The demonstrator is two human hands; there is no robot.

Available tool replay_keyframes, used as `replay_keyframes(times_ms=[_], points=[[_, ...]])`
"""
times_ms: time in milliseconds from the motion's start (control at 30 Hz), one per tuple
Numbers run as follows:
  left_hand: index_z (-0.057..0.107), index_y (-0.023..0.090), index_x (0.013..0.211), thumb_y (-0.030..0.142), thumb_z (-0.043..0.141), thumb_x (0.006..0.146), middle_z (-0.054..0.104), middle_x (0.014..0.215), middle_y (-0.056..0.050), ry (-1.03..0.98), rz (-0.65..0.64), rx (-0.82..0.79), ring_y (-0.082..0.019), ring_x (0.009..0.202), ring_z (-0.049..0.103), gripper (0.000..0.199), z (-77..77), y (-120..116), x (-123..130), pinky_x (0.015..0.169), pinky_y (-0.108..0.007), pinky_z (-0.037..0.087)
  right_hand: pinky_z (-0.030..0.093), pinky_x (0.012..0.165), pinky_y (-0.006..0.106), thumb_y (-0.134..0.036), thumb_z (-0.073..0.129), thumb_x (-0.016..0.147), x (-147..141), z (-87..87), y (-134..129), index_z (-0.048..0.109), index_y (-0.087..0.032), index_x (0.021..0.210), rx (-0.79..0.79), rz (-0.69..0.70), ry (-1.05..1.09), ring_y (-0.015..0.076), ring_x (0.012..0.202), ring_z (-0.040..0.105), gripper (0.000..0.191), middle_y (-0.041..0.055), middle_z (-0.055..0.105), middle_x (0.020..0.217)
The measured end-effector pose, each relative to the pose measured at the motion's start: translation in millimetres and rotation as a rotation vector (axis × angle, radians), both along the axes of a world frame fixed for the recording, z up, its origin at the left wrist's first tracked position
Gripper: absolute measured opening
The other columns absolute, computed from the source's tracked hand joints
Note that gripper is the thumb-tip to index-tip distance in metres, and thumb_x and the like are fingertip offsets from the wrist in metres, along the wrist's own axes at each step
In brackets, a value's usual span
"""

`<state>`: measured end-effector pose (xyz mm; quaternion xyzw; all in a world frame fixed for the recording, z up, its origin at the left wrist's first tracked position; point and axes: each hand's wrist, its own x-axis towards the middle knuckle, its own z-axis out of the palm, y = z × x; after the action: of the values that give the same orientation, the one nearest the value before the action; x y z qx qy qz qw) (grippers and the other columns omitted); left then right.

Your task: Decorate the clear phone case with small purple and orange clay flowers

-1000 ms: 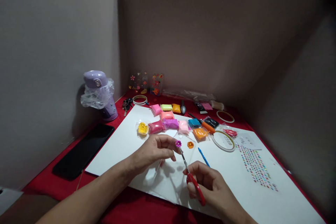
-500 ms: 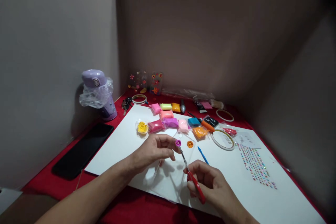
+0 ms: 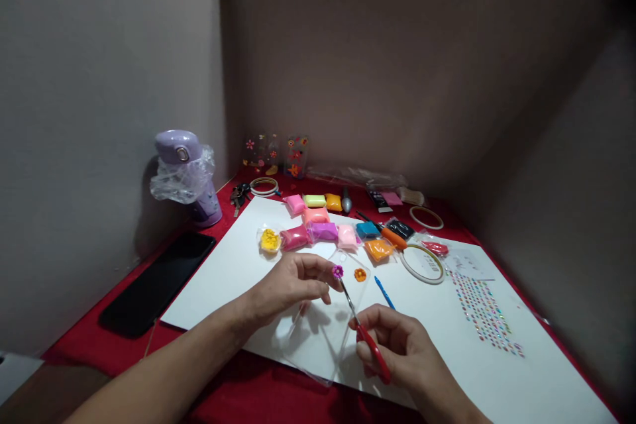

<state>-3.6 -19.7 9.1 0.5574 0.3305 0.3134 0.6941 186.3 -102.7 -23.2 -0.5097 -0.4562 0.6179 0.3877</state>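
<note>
Red-handled scissors (image 3: pixel 373 352) are in my right hand (image 3: pixel 392 344), their narrow blades pointing up and to the left. At the blade tips is a small purple flower (image 3: pixel 338 271). The fingertips of my left hand (image 3: pixel 298 283) touch or nearly touch this flower from the left; the thumb is apart from the index finger. An orange flower (image 3: pixel 360 275) lies just to the right, on a clear phone case (image 3: pixel 322 361) that rests on the white board (image 3: pixel 223 278) under my hands.
Behind my hands lie clay packets (image 3: pixel 324 232), an orange-handled tool (image 3: pixel 393 239) and a tape ring (image 3: pixel 422 280). A blue stick (image 3: pixel 384 292) and gem stickers (image 3: pixel 481 311) are to the right. At the left are a black phone (image 3: pixel 158 285) and a purple bottle (image 3: pixel 206 205).
Both hands hold nearly the same place. The scissors and my right hand have shifted very slightly to the right.
</note>
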Motion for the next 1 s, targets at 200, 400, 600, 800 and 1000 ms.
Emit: replay_keyframes(times_ms=[200, 400, 600, 800, 1000], points=[[0.068, 0.012, 0.091, 0.018, 0.07, 0.067, 0.072, 0.087, -0.01, -0.003, -0.012, 0.014, -0.013, 0.066, 0.062, 0.025, -3.0, 0, -1, 0.053, -0.021, 0.043, 0.039, 0.044, 0.02, -0.049, 0.081, 0.06, 2, 3.0, -2, 0.061, -0.015, 0.08, -0.016, 0.019, 0.005, 0.0073, 0.042, 0.045, 0.044, -0.0056, 0.048, 0.047], [0.066, 0.011, 0.095, 0.023, 0.069, 0.067, 0.071, 0.091, -0.012, 0.048, -0.023, -0.009, -0.014, 0.065, 0.06, 0.031, -5.2, 2, -2, 0.04, -0.016, 0.033, 0.033, 0.045, 0.018, -0.049, 0.076, 0.068, 3, -0.4, -6, 0.058, -0.016, 0.082, 0.033, 0.021, 0.019, 0.006, 0.045, 0.04, 0.04, -0.0066, 0.044, 0.049], [0.064, 0.009, 0.1, 0.025, 0.069, 0.066, 0.072, 0.09, -0.015, 0.058, -0.02, -0.063, -0.013, 0.062, 0.059, 0.038, -3.5, 3, -3, 0.036, -0.016, 0.028, 0.033, 0.047, 0.02, -0.046, 0.075, 0.068, 13, 9.1, -5, 0.058, -0.016, 0.082, 0.053, 0.056, -0.062, 0.0072, 0.046, 0.042, 0.038, -0.005, 0.048, 0.05], [0.061, 0.011, 0.112, 0.019, 0.068, 0.067, 0.072, 0.089, -0.013, 0.12, -0.089, -0.09, -0.011, 0.056, 0.058, 0.047, -2.7, 6, -8, 0.034, -0.016, 0.023, 0.032, 0.047, 0.02, -0.046, 0.075, 0.069, 21, 7.1, -3, 0.059, -0.015, 0.083, 0.006, 0.131, -0.122, 0.0053, 0.045, 0.038, 0.038, -0.0079, 0.04, 0.051], [0.06, 0.012, 0.118, 0.013, 0.066, 0.066, 0.071, 0.098, -0.012, 0.177, -0.118, -0.11, -0.009, 0.053, 0.059, 0.053, -3.3, 7, -11, 0.034, -0.015, 0.023, 0.032, 0.048, 0.019, -0.043, 0.076, 0.069, 21, 12.6, -4, 0.057, -0.014, 0.082, -0.051, 0.184, -0.128, 0.0051, 0.045, 0.038, 0.036, -0.0087, 0.04, 0.049]])
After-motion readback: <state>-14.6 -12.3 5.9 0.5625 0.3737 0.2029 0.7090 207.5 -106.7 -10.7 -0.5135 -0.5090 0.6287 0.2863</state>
